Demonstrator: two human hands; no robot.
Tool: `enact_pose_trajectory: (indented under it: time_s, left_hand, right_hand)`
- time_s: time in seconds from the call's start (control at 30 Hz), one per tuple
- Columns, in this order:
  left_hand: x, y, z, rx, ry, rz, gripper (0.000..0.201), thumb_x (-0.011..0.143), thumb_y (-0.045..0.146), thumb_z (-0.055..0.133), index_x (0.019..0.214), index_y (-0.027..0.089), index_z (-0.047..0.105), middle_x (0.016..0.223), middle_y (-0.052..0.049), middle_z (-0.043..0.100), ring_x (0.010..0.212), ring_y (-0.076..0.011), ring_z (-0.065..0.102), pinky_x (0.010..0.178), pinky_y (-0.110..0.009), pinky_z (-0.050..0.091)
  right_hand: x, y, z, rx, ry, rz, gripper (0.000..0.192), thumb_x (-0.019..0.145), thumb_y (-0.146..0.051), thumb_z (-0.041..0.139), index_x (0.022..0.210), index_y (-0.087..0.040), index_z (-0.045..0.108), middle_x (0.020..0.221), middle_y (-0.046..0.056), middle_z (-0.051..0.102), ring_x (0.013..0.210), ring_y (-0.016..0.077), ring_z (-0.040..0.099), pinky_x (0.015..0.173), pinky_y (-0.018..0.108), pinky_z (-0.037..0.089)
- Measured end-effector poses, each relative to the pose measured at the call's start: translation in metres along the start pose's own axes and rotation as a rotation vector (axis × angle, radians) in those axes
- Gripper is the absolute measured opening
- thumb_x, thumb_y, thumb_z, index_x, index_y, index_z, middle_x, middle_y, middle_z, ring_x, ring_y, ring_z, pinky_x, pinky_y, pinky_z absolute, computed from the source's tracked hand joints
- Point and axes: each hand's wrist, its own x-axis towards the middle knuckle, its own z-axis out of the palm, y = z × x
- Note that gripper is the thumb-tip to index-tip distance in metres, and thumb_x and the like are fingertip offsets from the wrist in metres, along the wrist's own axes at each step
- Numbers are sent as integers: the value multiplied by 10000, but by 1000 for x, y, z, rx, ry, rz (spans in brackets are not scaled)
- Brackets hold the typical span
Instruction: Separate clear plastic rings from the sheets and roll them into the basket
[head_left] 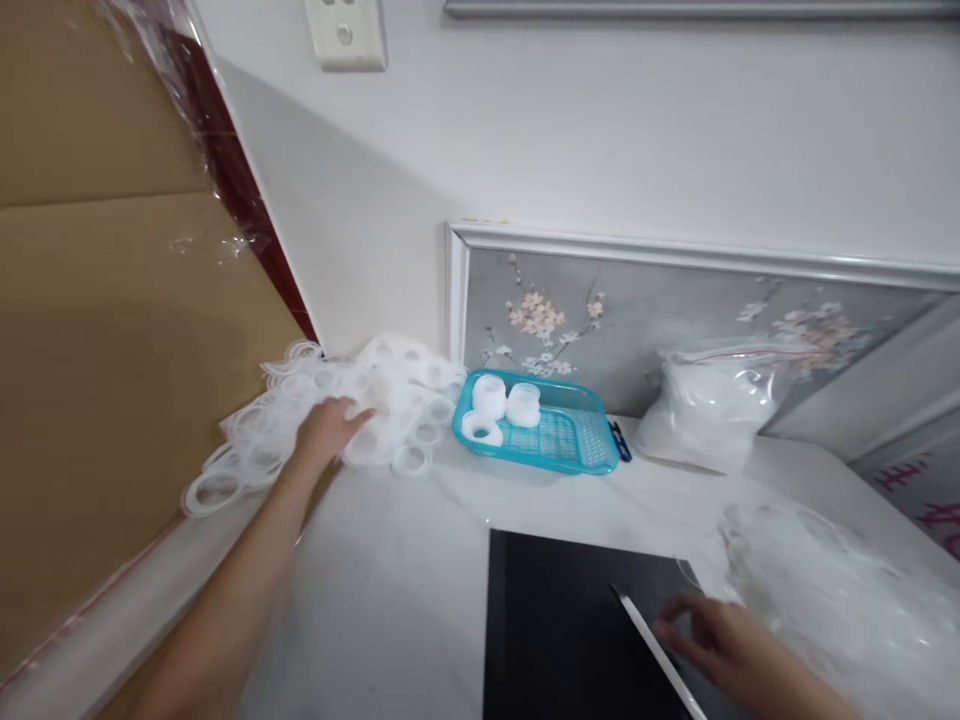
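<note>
On the desk (375, 600), ringed pieces (259, 425) lie left of a basket (536, 462) holding 3 ring stacks (490, 395); right of it stands a bag (697, 415); before it, a mat (547, 620) bears a tool (651, 637).

Left hand (327, 430) at white ring sheets (396, 392); right hand (724, 640) near slim tool (657, 648).

Ring sheets (394, 410): thin, white, translucent, pierced with round openings; loose heap, overlapping at uneven angles, left of the mat and beyond its far edge. Tool (654, 645): slender, white, dark-tipped; lies slantwise on the mat (551, 620), tip toward its far side, near end cut off by frame. Mat: black, flat, straight-edged.
</note>
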Motion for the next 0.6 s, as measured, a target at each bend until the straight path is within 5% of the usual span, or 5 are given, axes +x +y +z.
enact_pose_trajectory:
  time_s: [0.13,0.37,0.6]
  left_hand:
    - [22,4,-23,128,176,-64,509,897,363,538,1300,61,469,1323,-223,505,1238,-389,421,968,-441,371]
    - [30,27,-56,18,205,9,166,866,185,511,842,70,628,993,-130,633,1133,-284,500,978,-394,379]
    - [14,57,-190,-193,521,51,465,1006,357,248,1253,53,498,1261,-103,573,1128,-231,526,950,-360,414]
  right_hand:
    - [-32,33,39,-18,20,225,283,593,-619,660,561,-338,656,567,50,672,587,310,631,614,411,443]
    - [-44,25,75,156,30,136,311,642,-530,620,488,-263,578,486,18,601,513,237,571,539,340,389]
    - [-54,9,64,622,-119,140,407,691,-644,607,655,-240,571,427,-69,372,367,120,319,404,256,266]
